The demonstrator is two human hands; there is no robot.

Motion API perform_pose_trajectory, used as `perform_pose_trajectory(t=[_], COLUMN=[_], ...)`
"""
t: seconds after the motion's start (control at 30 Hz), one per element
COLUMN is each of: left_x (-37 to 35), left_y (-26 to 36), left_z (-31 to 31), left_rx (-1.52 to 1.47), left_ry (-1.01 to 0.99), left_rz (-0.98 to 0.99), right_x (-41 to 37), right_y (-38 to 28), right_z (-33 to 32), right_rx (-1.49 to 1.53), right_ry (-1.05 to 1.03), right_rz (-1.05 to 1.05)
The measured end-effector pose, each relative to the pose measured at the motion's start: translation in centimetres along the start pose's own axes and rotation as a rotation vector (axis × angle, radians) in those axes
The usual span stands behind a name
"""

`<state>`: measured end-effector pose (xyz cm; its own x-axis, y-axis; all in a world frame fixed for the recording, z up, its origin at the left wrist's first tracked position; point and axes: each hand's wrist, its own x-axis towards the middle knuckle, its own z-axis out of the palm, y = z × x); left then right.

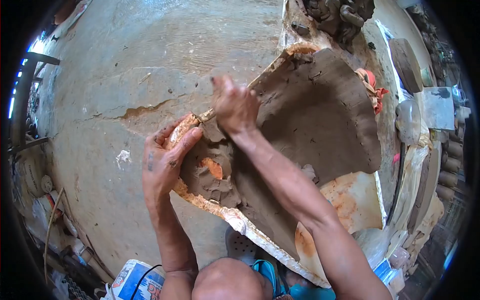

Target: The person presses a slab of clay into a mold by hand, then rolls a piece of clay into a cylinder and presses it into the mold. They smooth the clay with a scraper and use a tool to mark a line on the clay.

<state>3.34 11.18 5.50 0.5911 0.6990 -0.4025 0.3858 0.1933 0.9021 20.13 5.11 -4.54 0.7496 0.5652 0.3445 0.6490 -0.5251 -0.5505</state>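
At the far left edge of the frame a dark metal frame [22, 95] stands beside a wide grey concrete surface [125, 65], which fills the upper left and bears a rusty crack [145, 109]. In the lower left corner lies a printed bag [137, 282].

Left of centre, the left hand [167, 160] lies spread and flat, its fingers draped over the pale rim of a plaster mould [235, 217]. It grips nothing. It appears to brace the mould's edge so the form does not shift under pressure from the other side. Just beside its fingers an orange bare patch [214, 167] of mould shows through the clay.

At centre, the right hand [234, 106] bears down with curled fingers where the mould's upper rim meets the clay [320, 115]. Whether it pinches a lump or only presses cannot be told from here. The forearm crosses the mould diagonally from the lower right, likely to put weight behind the push.

The clay, a thick brown sheet, lines the mould's hollow from centre to centre right, rough and finger-marked near the hands and smoother farther right.

At the top, right of centre, sits a heap of clay lumps [340, 15]. Near the mould's right edge is a red cloth [374, 86], and beyond it a round disc [405, 64] lies among clutter.
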Motion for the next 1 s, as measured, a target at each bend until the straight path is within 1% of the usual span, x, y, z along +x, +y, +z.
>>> perform_pose_trajectory(t=[0.07,0.1,0.13,0.2,0.23,0.27,0.37,0.4,0.47,0.5,0.53,0.6,0.63,0.67,0.73,0.77,0.8,0.87,0.93,1.0], left_x=[-0.3,-0.3,-0.1,0.2,0.1,-0.1,-0.2,0.0,-0.2,-0.4,-0.7,-0.6,-0.5,-0.4,-0.3,-0.4,-0.4,0.0,0.0,-0.2], left_y=[0.1,0.4,0.8,0.4,0.2,-0.2,0.0,0.3,0.8,0.8,0.8,1.4,1.3,0.8,0.5,0.7,1.1,0.7,0.4,0.5], left_z=[-0.1,0.0,0.1,-0.1,-0.1,-0.2,-0.4,-0.1,0.1,-0.1,-0.1,0.4,0.3,0.1,0.1,0.2,0.1,-0.2,0.1,0.0], left_rx=[0.009,0.035,0.059,0.113,0.062,0.011,0.091,0.13,0.104,0.083,0.084,0.079,0.08,0.078,0.079,0.162,0.248,0.233,0.201,0.205], left_ry=[0.011,0.013,0.011,-0.026,-0.029,-0.017,0.006,0.006,-0.01,-0.012,-0.004,0.018,0.013,0.007,-0.002,0.018,0.037,0.027,0.014,0.01], left_rz=[-0.031,-0.008,0.02,0.02,0.008,-0.01,0.008,0.026,0.001,-0.032,-0.038,-0.023,-0.018,-0.01,-0.007,0.005,0.028,0.051,0.052,0.056], right_x=[1.5,2.1,1.8,-0.2,0.3,0.2,1.3,1.5,0.5,1.6,1.4,1.5,0.6,0.9,2.2,3.4,2.7,1.7,1.7,1.6], right_y=[2.1,2.4,0.8,-2.3,-2.5,-2.1,-1.3,-1.9,-3.3,-3.1,-2.9,-3.0,-4.8,-4.4,-4.5,-4.3,-4.9,-5.9,-5.7,-6.2], right_z=[0.1,0.2,0.3,0.0,-1.4,-1.3,-0.5,-0.6,-0.6,-1.8,-1.1,-0.6,-0.4,-0.8,-2.1,-2.8,-2.5,-2.2,-2.1,-1.8], right_rx=[0.067,0.105,0.11,0.071,0.098,0.098,0.152,0.151,0.11,0.178,0.183,0.215,0.11,0.102,0.276,0.348,0.355,0.245,0.223,0.254], right_ry=[-0.062,-0.085,-0.077,-0.008,-0.228,-0.236,-0.006,0.006,-0.134,-0.199,-0.208,0.196,0.227,0.232,-0.17,-0.047,-0.047,0.052,0.05,0.103], right_rz=[0.106,0.153,0.152,0.071,0.148,0.153,0.138,0.137,0.114,0.195,0.193,0.065,0.01,0.01,0.245,0.364,0.364,0.151,0.143,0.05])
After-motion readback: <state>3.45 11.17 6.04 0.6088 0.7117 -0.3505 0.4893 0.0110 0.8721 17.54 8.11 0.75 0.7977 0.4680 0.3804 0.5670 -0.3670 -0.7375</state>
